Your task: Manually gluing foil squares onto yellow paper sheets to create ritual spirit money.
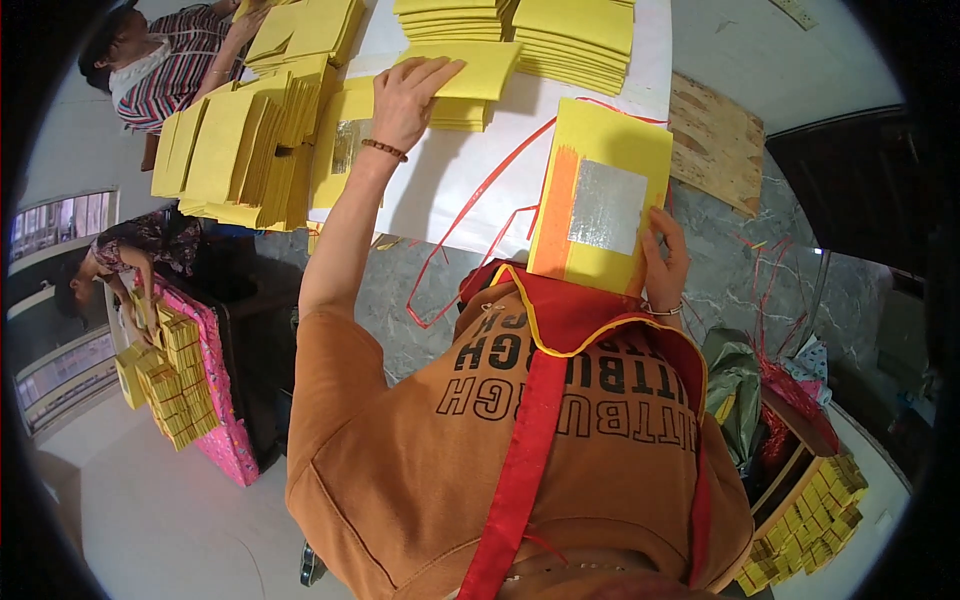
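Note:
My left hand (410,95) reaches across the white table (460,190), its fingers curled over the edge of a folded wad of yellow joss paper (482,72). Under and beside this wad lie more yellow sheets, one with a silver foil patch (348,145). At the table's near right edge, my right hand (666,258) grips the side of a joss paper sheet (610,120) that bears a silver foil square and an orange stripe. This sheet is tilted up against the red apron (600,310) on my chest. Whether more sheets lie beneath it is hidden.
Stacks of yellow paper stand at the left (235,150) and far side (575,40) of the table. Red ribbon (490,180) trails over the near edge. Two co-workers, one striped-sleeved (180,75), handle yellow paper at left. A box of yellow bundles (810,520) stands lower right.

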### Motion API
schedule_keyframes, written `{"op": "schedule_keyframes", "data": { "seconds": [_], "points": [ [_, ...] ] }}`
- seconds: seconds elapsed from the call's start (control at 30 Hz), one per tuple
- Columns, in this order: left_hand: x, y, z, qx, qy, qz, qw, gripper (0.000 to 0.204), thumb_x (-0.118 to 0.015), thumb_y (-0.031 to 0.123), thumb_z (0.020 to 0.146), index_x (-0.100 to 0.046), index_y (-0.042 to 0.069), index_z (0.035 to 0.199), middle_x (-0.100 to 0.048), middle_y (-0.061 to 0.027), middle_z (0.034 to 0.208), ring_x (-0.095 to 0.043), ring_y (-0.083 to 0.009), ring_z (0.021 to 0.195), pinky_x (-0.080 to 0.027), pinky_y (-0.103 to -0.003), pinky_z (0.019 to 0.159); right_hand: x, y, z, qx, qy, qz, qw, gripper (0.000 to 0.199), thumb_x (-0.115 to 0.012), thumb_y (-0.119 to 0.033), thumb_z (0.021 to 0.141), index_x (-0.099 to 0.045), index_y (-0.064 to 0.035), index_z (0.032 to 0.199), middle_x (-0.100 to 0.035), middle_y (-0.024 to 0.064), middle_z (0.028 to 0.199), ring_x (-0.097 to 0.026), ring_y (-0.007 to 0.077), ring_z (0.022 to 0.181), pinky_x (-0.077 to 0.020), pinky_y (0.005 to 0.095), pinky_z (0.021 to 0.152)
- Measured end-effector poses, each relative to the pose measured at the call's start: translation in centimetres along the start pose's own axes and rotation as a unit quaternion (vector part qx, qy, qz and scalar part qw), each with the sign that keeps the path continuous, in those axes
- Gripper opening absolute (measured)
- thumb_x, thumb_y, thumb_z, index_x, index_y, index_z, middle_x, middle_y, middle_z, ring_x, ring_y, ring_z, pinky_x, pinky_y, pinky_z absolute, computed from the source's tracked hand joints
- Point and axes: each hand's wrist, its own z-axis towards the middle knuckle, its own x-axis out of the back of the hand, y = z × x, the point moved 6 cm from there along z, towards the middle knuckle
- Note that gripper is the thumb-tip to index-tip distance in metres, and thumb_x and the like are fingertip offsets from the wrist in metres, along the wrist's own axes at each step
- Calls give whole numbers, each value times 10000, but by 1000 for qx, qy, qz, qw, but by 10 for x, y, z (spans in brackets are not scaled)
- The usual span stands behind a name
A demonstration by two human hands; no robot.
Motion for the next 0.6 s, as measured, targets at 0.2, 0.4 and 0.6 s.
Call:
{"op": "schedule_keyframes", "data": {
  "seconds": [0.2, 0.4, 0.6],
  "points": [
    [-74, -49, -38, 12, -75, 81, 994, 563, -505, 15, 769, -477, 291, 1259, -502, 1, 1261, -462, -251, 1126, -315, -407, 925, 1, 3, 1, 32, 1, -39, 999, 227, -558, -56, 836, -587, 0, 1054, -557, 119, 1144, -509, 230, 1077, -392, 315, 920],
    [-104, -53, -47, 31, -239, 95, 966, 614, -488, 60, 794, -348, 278, 1350, -378, -22, 1375, -381, -266, 1216, -279, -455, 979, -2, 0, 0, 28, -4, -50, 998, 214, -556, -64, 849, -585, 4, 1049, -534, 117, 1162, -507, 222, 1073, -409, 303, 895],
    [-116, -49, -61, 86, -263, 114, 954, 723, -520, 148, 796, -164, 249, 1416, -157, -58, 1478, -196, -299, 1325, -183, -491, 1049, -3, -2, 0, 25, -10, -49, 998, 217, -563, -82, 846, -595, -6, 1047, -518, 112, 1173, -502, 225, 1079, -409, 303, 894]
  ]
}}
